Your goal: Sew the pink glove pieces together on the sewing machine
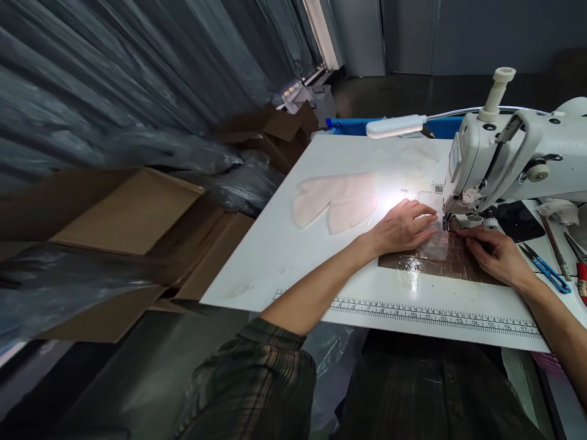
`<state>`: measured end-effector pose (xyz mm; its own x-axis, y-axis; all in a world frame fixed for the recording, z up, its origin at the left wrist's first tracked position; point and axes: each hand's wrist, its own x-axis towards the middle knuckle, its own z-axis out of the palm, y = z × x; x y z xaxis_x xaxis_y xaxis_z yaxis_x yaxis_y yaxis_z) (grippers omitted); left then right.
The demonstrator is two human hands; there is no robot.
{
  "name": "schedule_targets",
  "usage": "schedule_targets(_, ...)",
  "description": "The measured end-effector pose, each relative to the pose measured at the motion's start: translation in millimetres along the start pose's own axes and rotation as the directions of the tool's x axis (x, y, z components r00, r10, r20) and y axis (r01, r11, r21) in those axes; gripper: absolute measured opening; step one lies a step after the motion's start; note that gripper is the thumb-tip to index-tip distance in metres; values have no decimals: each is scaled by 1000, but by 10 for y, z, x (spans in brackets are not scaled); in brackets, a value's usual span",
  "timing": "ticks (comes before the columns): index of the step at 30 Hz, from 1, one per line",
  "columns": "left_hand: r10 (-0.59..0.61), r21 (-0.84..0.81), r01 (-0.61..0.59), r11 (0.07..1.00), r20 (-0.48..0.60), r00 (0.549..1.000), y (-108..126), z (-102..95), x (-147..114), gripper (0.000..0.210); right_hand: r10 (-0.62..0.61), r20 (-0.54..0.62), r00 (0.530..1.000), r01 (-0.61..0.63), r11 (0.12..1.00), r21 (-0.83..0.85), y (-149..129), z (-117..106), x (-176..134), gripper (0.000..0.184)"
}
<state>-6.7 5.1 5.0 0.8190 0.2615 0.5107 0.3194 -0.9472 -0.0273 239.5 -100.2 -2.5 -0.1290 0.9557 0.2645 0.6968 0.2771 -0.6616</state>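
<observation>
My left hand (406, 226) lies with fingers stretched out over a thin, see-through piece (438, 245), just left of the needle of a white sewing machine (472, 153). My right hand (498, 252) is to the right of the presser foot (447, 221), its thumb and forefinger closed together close to the needle. What they pinch, if anything, is too small to make out. Under both hands is a shiny brown sheet (431, 266) on the white table (275, 256). A pale pink cut fabric piece (339, 197) lies flat to the left of my left hand.
Blue thread snips (545, 269), a dark phone-like slab (520, 221) and red-handled scissors (581, 278) lie at the right. A printed ruler (413, 313) runs along the front edge. A lamp (397, 126) shines over the table. Open cardboard boxes (128, 211) stand at the left.
</observation>
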Motion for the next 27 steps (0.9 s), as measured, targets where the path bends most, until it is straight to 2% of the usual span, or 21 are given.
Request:
schedule_targets(4, 65, 20, -62, 998, -197, 978, -66, 22, 15, 24, 68, -25, 997, -69, 997, -24, -28, 20, 30, 32)
schedule_targets(8, 128, -38, -144, 989, -272, 954, 13, 81, 35, 23, 45, -50, 998, -47, 997, -56, -69, 50, 44, 30)
schedule_targets(10, 144, -108, -175, 979, -241, 960, 83, 102, 45, 22, 4, -46, 999, -8, 997, -75, -81, 66, 39, 32)
schedule_targets(13, 173, -225, -205, 953, -154, 973, 160, 105, 47, 21, -101, 35, 994, 106, 980, -168, -74, 88, 18, 39)
schedule_targets(16, 177, -321, -182, 929, -45, 983, 182, 70, 30, 19, -159, 100, 982, 180, 947, -267, -35, 114, -4, 42)
schedule_targets(24, 188, -379, -100, 920, 203, 961, 196, -94, 25, 24, -163, 80, 983, 179, 944, -278, -1, 156, -68, 40)
schedule_targets(27, 169, -411, -66, 909, 220, 961, 168, -84, 23, 23, -157, 79, 985, 173, 942, -286, -14, 158, -83, 39)
